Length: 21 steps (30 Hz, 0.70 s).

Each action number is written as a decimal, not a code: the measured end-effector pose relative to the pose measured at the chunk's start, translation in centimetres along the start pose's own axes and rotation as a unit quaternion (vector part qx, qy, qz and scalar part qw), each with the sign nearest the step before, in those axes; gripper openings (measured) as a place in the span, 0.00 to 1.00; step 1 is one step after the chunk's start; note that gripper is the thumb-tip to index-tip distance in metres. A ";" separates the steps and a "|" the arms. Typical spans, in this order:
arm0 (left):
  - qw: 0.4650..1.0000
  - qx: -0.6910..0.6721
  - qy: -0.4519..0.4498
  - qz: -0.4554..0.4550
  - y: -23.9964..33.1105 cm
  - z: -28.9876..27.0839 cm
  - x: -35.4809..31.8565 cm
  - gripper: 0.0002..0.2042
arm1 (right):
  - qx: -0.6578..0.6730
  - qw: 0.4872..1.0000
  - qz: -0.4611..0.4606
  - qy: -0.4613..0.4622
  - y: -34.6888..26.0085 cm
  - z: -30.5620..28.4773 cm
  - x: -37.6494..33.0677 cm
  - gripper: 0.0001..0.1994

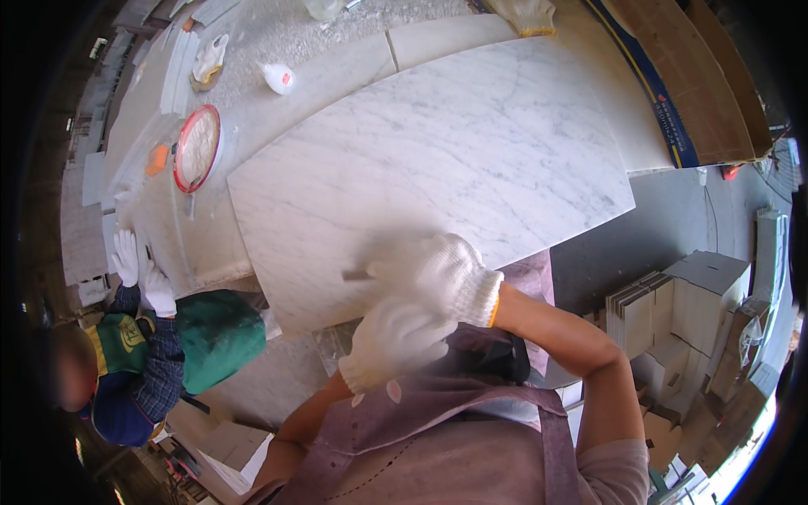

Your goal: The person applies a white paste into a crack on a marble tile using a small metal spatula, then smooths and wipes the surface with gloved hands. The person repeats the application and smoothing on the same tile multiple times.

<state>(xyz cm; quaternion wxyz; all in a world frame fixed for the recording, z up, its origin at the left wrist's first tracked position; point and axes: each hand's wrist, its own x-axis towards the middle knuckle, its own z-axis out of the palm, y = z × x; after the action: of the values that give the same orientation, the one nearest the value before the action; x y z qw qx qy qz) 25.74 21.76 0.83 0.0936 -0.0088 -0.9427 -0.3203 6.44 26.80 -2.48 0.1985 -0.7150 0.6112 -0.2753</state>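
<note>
A large white marble slab (438, 151) with grey veins lies in front of me, its near edge close to my body. My right hand (450, 273), in a white knit glove, is over the slab near that edge. Its fingers look curled but are blurred by motion. A small grey piece (358, 274) shows at their left, too smeared to name. Nearer to me is my left hand (397, 341), also gloved, beside the slab's near edge and below the right hand. Its fingers stretch to the right, apart and slightly blurred, with nothing visible in them.
Left of the slab are a red-rimmed bowl of white paste (199, 150), an orange block (156, 160) and a white bottle (278, 78). A co-worker's gloved hands (156, 286) rest at the left. Cardboard boxes (673, 328) stand at right; a large carton (686, 84) lies at far right.
</note>
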 end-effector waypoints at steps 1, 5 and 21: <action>0.999 -0.036 -0.007 -0.003 -0.1 0.0 -0.1 0.21 | -0.013 0.997 -0.053 0.062 0.7 0.1 -1.1 0.13; 0.998 -0.017 0.034 0.056 -0.7 0.0 -0.1 0.22 | -0.036 0.983 0.081 0.163 5.4 -2.1 -4.7 0.14; 0.996 0.004 0.051 0.069 -0.6 0.0 1.9 0.19 | -0.137 0.860 0.389 0.300 12.9 -11.4 -3.1 0.20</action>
<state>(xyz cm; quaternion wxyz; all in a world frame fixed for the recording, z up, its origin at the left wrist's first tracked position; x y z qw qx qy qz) 23.78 21.18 0.79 0.1635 -0.0570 -0.9349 -0.3097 -11.01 28.19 -2.20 -0.0037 -0.3216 0.9012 -0.2906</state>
